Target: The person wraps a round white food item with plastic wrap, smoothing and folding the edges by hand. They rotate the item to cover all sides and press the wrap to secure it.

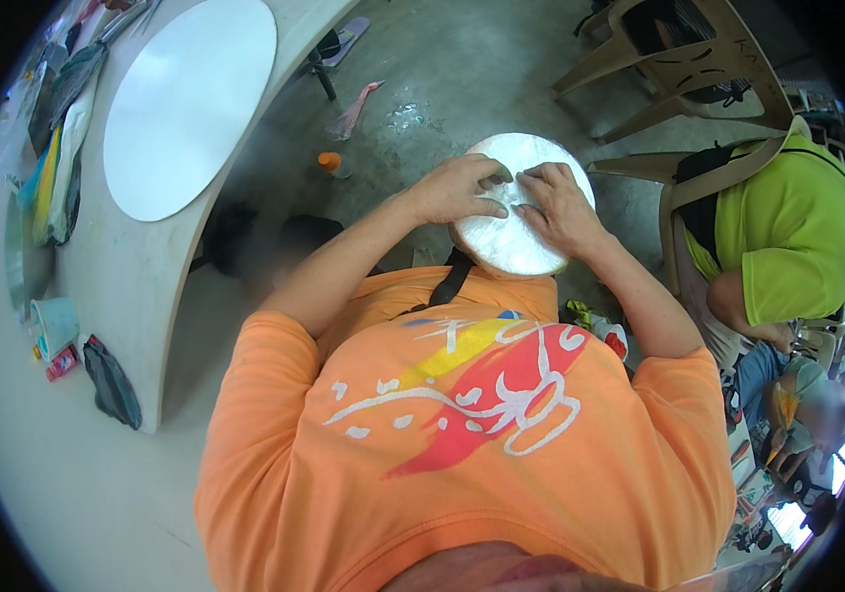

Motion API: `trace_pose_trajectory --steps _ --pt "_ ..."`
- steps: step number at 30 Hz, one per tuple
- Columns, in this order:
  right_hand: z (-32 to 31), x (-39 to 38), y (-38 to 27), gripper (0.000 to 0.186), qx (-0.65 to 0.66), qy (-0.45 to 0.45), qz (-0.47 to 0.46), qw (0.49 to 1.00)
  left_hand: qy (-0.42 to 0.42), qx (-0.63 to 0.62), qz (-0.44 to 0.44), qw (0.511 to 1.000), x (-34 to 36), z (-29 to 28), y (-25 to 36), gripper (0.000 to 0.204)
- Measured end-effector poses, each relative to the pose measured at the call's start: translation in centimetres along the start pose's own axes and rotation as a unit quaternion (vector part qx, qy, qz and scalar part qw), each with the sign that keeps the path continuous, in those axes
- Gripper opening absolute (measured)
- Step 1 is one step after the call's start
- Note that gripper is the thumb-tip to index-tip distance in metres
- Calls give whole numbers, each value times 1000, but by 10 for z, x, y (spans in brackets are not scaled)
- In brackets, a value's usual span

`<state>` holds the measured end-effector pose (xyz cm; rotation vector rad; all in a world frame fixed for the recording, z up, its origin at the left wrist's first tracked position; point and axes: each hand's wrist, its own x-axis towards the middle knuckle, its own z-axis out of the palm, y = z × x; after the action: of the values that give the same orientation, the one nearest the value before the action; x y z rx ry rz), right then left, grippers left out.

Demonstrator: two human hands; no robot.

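Observation:
A round white piece [513,249] with a shiny, wrinkled covering rests at my lap, its thick side showing a brownish edge. My left hand [462,189] lies on its upper left part, fingers curled and thumb bent toward the middle. From the other side my right hand [565,209] bears on the covering, its fingers bent inward and its fingertips close to those of the left. Between the two hands the covering is creased. Both hands look closed on the covering, though the fingertips partly hide what they grip.
At left stands a pale table [136,296] with a large white disc [190,109], a light blue cup [54,326] and a dark pouch [111,380]. An orange-capped bottle [333,164] is on the floor. A person in a lime shirt [787,227] sits at right; a beige chair [674,74] stands beyond.

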<state>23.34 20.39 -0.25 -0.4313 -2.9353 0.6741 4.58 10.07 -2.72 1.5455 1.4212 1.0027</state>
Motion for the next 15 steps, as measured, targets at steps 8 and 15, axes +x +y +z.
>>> trace_pose_trajectory --steps 8,15 --pt "-1 3 -2 37 9 -13 3 1000 79 48 -22 995 17 16 -7 19" --pt "-2 -3 4 34 47 19 25 998 63 138 153 977 53 14 -18 19"
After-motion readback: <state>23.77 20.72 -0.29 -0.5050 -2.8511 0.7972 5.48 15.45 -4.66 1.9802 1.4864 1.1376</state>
